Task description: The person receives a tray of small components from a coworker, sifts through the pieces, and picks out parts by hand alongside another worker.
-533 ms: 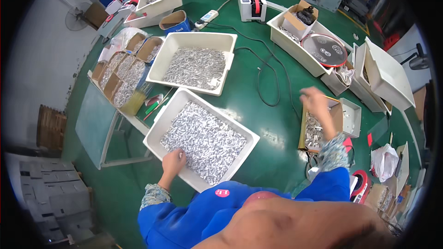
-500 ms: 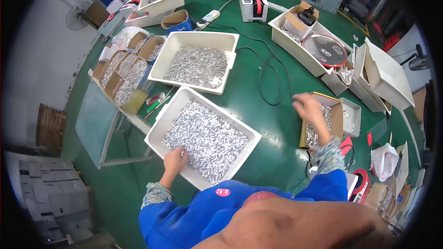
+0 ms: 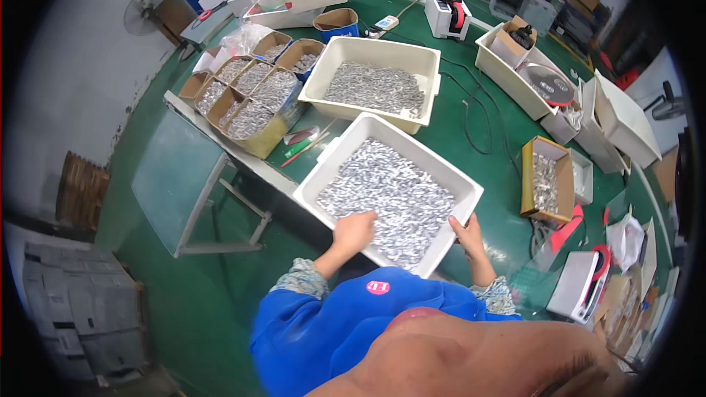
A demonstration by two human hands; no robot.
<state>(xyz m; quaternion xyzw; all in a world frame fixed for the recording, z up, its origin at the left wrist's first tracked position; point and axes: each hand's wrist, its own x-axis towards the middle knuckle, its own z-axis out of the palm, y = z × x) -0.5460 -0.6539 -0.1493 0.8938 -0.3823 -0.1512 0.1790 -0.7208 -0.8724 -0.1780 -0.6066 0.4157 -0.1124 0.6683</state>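
Note:
In front of me a white plastic tray [image 3: 329,164] holds a thick layer of small silvery metal pieces [image 3: 386,195]. My left hand [image 3: 355,231] reaches over the tray's near left side, its curled fingers down at the pieces. Whether anything is between those fingertips is hidden. At the near right corner, my right hand [image 3: 468,237] grips the tray's rim, the thumb on the rim and the other fingers mostly behind the wall. Directly beyond stands a cream tray [image 3: 320,88] with similar small pieces.
Divided cardboard boxes [image 3: 254,95] of small pieces stand left, near a green-handled tool [image 3: 298,148]. A cardboard box [image 3: 562,202] of metal pieces sits right. A black cable [image 3: 478,114] crosses the green table; a tape dispenser [image 3: 577,283] is near right.
My right hand has come from beside the cardboard box to the white tray's rim. My left hand has moved farther in over the pieces. The whole view has shifted.

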